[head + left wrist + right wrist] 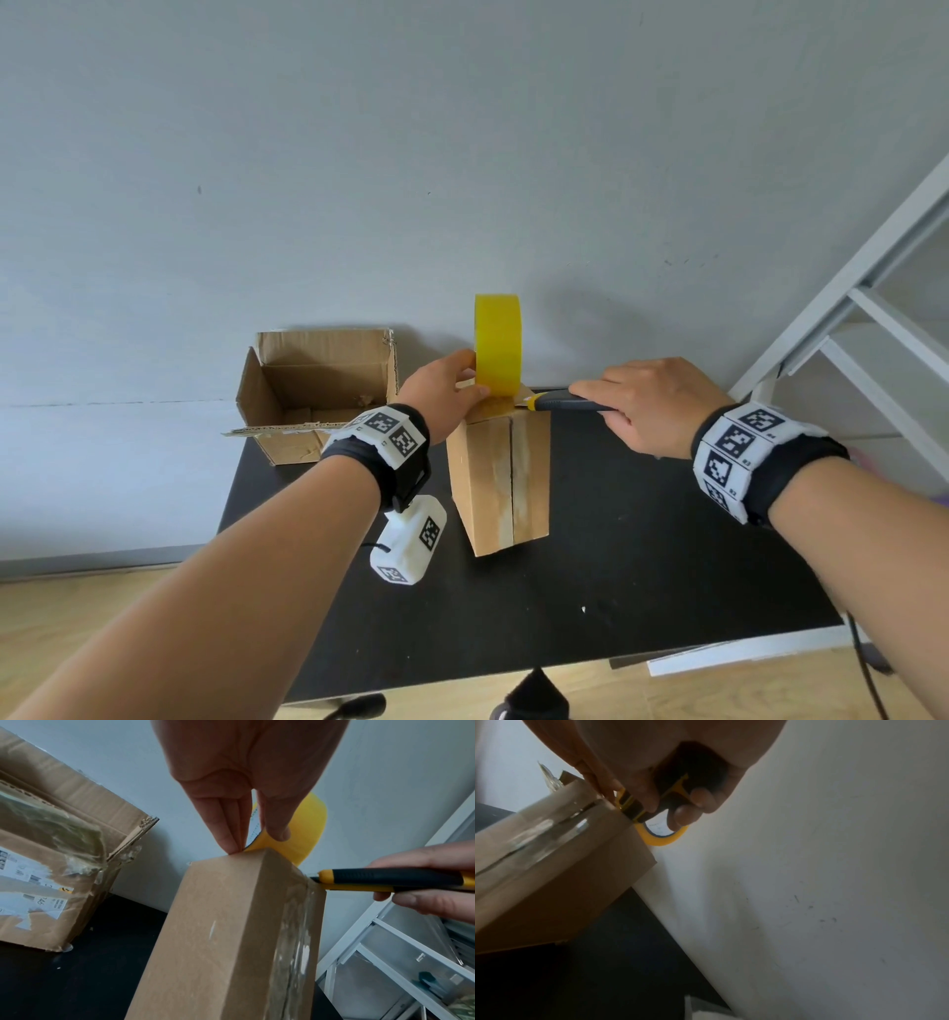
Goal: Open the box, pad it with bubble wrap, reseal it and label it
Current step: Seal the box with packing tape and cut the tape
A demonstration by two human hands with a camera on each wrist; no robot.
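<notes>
Both forearms reached forward, each wrist wearing a marker-covered band. The left hand [445, 395] was raised, thumb and fingers [231, 825] pinched together, pointing away. The right hand [652, 403] lay knuckles-up, its fingers curled closed.

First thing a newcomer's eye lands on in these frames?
The bright yellow tape roll, held on edge by the left hand atop the upright taped box at table centre. Next, the right hand gripping a yellow-and-black utility knife at the box's top right edge. An open empty carton sits behind, left.
</notes>
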